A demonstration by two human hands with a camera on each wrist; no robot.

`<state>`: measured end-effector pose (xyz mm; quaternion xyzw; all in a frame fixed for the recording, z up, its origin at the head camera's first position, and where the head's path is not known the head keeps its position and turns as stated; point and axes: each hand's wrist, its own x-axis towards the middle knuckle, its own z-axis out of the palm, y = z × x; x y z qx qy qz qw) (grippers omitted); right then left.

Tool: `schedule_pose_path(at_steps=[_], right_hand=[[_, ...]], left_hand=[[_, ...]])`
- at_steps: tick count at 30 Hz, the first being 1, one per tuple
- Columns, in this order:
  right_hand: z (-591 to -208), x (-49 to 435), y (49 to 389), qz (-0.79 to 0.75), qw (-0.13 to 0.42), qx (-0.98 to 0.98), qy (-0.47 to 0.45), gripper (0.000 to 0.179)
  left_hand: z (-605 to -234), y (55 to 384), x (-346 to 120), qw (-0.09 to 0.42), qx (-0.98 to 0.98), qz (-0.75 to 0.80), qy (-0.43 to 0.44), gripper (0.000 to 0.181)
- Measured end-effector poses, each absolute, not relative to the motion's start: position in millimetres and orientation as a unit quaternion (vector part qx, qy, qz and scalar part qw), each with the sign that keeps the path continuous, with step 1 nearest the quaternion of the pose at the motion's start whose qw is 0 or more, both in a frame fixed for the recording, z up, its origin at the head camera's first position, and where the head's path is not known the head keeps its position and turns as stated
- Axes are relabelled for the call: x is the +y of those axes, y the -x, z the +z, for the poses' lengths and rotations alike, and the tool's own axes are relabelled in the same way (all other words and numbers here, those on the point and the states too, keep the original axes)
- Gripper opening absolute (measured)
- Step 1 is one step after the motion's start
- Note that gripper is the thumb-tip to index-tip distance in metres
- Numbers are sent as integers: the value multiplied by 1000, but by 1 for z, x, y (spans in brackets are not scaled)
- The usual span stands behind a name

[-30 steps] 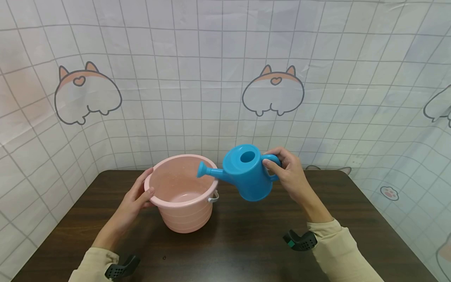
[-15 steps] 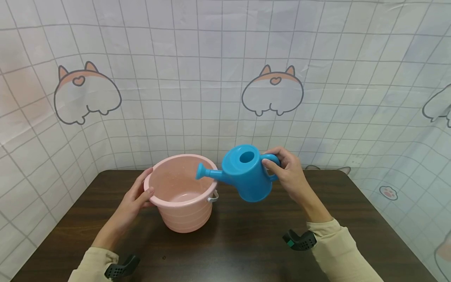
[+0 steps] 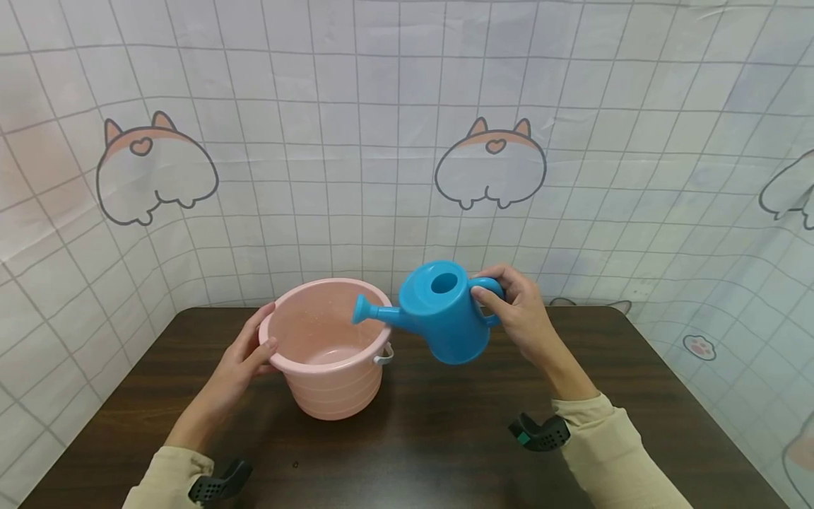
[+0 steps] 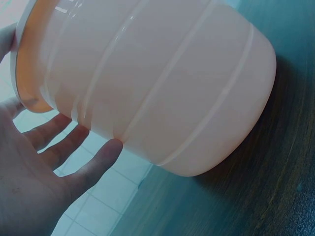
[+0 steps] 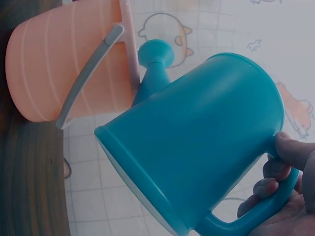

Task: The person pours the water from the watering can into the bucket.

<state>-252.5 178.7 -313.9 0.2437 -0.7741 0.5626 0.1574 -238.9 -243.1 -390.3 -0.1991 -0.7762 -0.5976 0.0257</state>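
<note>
A pink bucket (image 3: 333,385) stands on the table, its mouth facing up. My left hand (image 3: 238,360) holds it by the left side of the rim, with the thumb over the rim; in the left wrist view, other fingers (image 4: 101,162) of that hand touch the outer wall. My right hand (image 3: 524,311) grips the handle of a blue watering can (image 3: 451,318), raised above the table. The can leans toward the bucket, and its spout head (image 3: 365,309) is over the bucket's right rim. No stream shows from the spout.
The bucket's grey-white handle (image 5: 88,78) hangs down on its right side. Under everything is a dark wooden table (image 3: 445,438). A white grid-patterned sheet (image 3: 381,177) with cartoon animals rises behind and at both sides. A tiny dark ring (image 3: 295,464) lies near the front.
The watering can has shifted very slightly left, its spout dipping a touch early on. The left hand and bucket stay almost the same.
</note>
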Motion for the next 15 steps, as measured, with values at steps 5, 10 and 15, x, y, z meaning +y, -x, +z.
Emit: schedule_pose_path(at_steps=[5,10,15], right_hand=[[-313,179,252,563,155,-775,-240,22],[-313,179,251,566,152,-774,-239,22],[-312,178,251,565,151,-775,-239,22]], left_hand=[[-391,239,-243,25,-777,-597,198,55],[-391,239,-244,26,-778,-596,198,55],[-391,239,-244,26,-778,-596,198,55]])
